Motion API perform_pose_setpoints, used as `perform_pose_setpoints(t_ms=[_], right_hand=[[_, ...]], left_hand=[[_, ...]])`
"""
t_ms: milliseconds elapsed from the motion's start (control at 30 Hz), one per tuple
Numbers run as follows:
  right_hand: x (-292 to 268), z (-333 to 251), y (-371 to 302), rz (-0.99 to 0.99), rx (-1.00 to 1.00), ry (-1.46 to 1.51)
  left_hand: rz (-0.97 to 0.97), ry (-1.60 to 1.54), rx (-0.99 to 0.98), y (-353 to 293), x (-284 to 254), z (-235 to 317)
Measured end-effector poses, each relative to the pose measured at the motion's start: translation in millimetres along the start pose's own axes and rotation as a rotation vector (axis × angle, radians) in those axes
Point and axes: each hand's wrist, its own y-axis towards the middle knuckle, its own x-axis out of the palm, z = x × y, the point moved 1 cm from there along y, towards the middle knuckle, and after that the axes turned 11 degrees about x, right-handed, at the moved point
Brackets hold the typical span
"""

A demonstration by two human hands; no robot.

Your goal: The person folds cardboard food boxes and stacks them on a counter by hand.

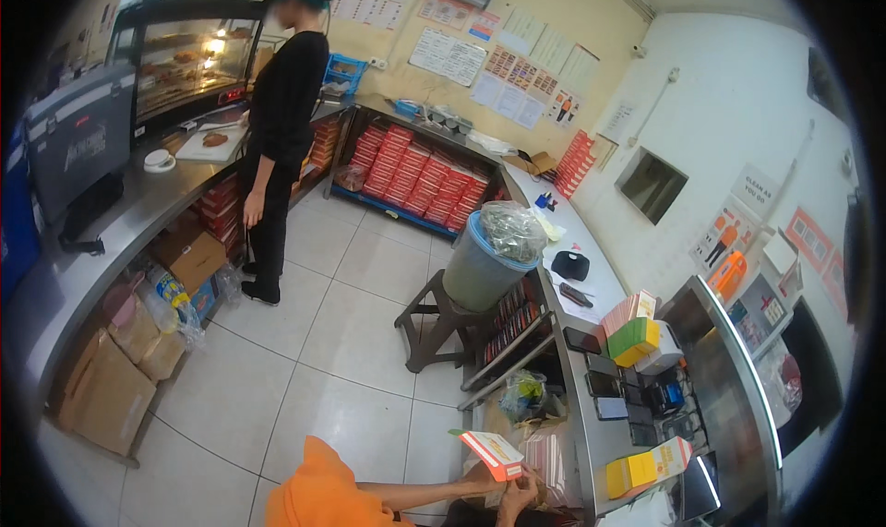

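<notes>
A white and orange food carton [496, 450], with a green edge at one end, is held low in front of me. My left hand [479, 480] is closed on its lower side, with the fingers partly hidden behind the card. At the carton's right corner, my right hand [520, 497] grips with bent fingers. Striped cartons [551, 458] stand just beyond my hands, beside the counter. An orange sleeve [318, 490] covers my left upper arm.
To the right runs a counter with phones [610, 409], a yellow carton [634, 342] and another yellow carton [630, 474]. A blue bucket [480, 269] stands on a dark stool [434, 329]. Farther left, a person in black [286, 112] stands by a heated display case [194, 61].
</notes>
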Motion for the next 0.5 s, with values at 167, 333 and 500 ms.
perform_pose_setpoints(t_ms=[167, 333, 500], right_hand=[[-37, 34, 3, 0.080, 0.174, -0.108], [-79, 84, 14, 0.240, -0.269, -0.429], [-69, 8, 44, 0.312, 0.155, -0.443]], left_hand=[[0.026, -0.064, -0.112, -4, -9, -2], [0.196, 0.215, -0.102, 12, -56, 15], [0.012, -0.155, -0.257, 70, -60, 3]])
